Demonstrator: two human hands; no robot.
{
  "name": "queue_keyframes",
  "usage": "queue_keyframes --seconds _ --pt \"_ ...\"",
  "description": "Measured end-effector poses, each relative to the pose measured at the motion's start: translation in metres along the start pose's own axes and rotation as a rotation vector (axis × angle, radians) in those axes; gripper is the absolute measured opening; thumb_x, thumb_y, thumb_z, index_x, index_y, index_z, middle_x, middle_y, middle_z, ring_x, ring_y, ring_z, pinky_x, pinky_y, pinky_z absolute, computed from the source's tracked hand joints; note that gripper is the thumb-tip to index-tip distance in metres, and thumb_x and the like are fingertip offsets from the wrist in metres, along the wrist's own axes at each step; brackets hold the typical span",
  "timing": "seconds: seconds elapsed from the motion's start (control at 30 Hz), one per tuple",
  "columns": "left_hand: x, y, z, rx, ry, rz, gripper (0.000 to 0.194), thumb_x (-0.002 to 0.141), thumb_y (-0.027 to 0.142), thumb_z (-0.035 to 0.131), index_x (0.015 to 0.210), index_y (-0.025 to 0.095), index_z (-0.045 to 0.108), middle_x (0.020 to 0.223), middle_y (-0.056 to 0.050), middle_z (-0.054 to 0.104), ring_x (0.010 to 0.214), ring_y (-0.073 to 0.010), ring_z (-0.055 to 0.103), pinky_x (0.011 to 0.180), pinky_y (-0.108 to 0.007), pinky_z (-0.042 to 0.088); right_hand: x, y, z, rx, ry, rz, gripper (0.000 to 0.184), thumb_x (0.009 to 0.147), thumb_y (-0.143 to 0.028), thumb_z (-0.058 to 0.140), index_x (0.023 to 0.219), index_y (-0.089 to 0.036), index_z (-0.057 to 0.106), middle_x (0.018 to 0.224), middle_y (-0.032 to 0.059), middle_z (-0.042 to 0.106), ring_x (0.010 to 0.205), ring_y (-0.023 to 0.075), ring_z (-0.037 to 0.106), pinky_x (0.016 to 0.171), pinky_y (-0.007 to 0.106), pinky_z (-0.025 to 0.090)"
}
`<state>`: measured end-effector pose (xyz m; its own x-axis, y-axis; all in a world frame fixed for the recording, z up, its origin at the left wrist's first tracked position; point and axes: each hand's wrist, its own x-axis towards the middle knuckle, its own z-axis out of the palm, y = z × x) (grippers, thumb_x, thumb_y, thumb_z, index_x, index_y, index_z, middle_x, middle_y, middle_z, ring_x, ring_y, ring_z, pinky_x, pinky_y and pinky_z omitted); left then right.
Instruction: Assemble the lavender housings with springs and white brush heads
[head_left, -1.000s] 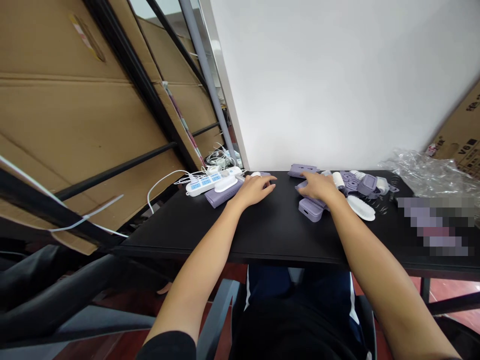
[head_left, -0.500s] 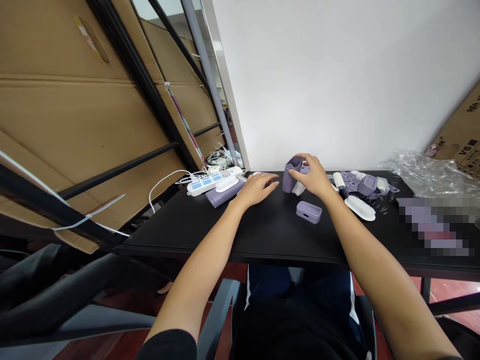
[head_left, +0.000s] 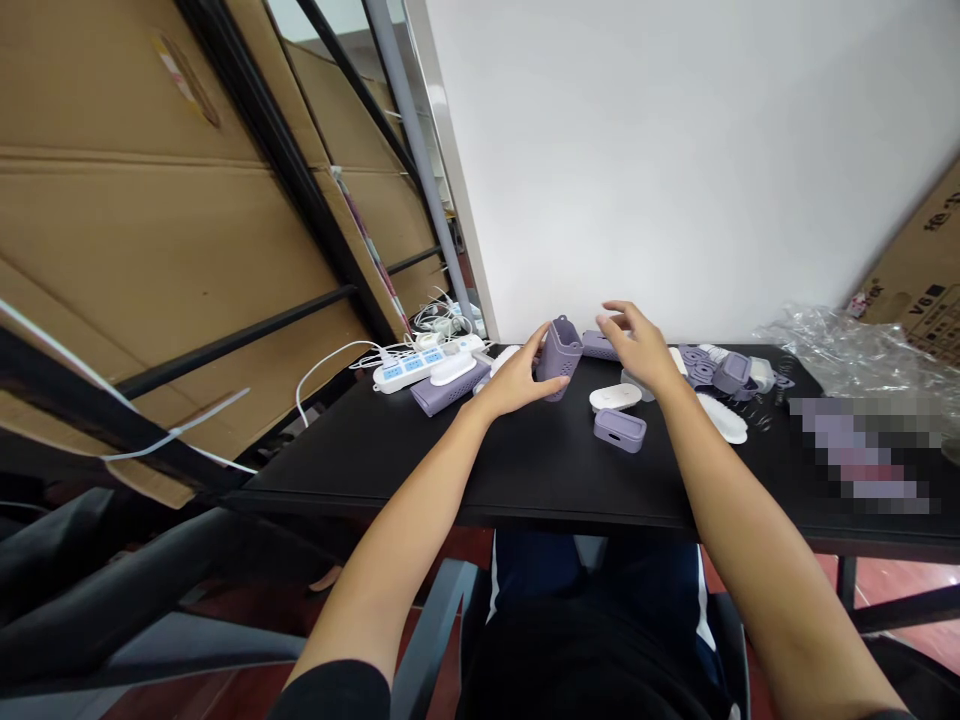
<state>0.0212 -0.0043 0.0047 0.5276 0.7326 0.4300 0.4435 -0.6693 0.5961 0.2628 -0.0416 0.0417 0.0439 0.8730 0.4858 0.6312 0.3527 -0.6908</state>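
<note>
The left hand (head_left: 514, 382) was half open, its fingers touching the lilac perforated holder (head_left: 559, 358), but I cannot tell if it gripped. The holder stood on the worktop (head_left: 540, 470). The right hand (head_left: 637, 348) was open and empty. A careless push could tip the holder toward the white lid (head_left: 615, 397) at four o'clock.

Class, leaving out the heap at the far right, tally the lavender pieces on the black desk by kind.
Perforated holders: 2, the upright holder and the lying holder
Closed cases: 2, the front case and the rear case
Total: 4
</note>
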Motion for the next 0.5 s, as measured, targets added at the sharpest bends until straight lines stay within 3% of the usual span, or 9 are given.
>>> queue_keyframes --seconds 0.07,0.17,0.3,0.5 --pt "0.001 -0.003 0.0 0.049 0.032 0.022 0.099 0.085 0.05 0.075 0.167 0.028 0.023 0.164 -0.013 0.044 0.144 -0.0319 0.051 0.118 -0.046 0.045 0.002 0.01 -0.009 -0.408 0.163 0.128 0.048 0.101 -0.041 0.048 0.139 -0.016 0.062 0.135 0.0206 0.066 0.131 0.0367 0.055 0.112 0.056 0.036" --pt "0.001 -0.005 0.0 0.121 0.084 0.036 0.096 0.083 0.046 0.078 0.163 0.025 0.029 0.162 -0.014 0.044 0.147 -0.031 0.048 0.122 -0.046 0.041 0.005 0.03 -0.023 -0.72 0.177 0.387 0.047 0.097 -0.035 0.051 0.136 -0.013 0.066 0.137 0.0244 0.063 0.131 0.0419 0.054 0.107 0.058 0.038" --pt "0.001 -0.002 -0.003 0.215 0.086 0.042 0.091 0.081 0.045 0.08 0.158 0.026 0.035 0.155 -0.013 0.05 0.144 -0.0306 0.05 0.123 -0.047 0.038 0.011 0.053 -0.036 -0.783 0.056 0.565 0.047 0.093 -0.038 0.056 0.134 -0.016 0.068 0.136 0.0236 0.064 0.13 0.0413 0.056 0.105 0.057 0.04" --pt "0.001 0.002 -0.004 0.284 0.091 0.061 0.087 0.082 0.041 0.08 0.156 0.027 0.036 0.154 -0.013 0.05 0.145 -0.0307 0.048 0.124 -0.047 0.036 0.017 0.069 -0.034 -0.791 -0.046 0.703 0.047 0.089 -0.036 0.064 0.13 -0.013 0.07 0.136 0.025 0.064 0.131 0.0372 0.058 0.106 0.052 0.041"
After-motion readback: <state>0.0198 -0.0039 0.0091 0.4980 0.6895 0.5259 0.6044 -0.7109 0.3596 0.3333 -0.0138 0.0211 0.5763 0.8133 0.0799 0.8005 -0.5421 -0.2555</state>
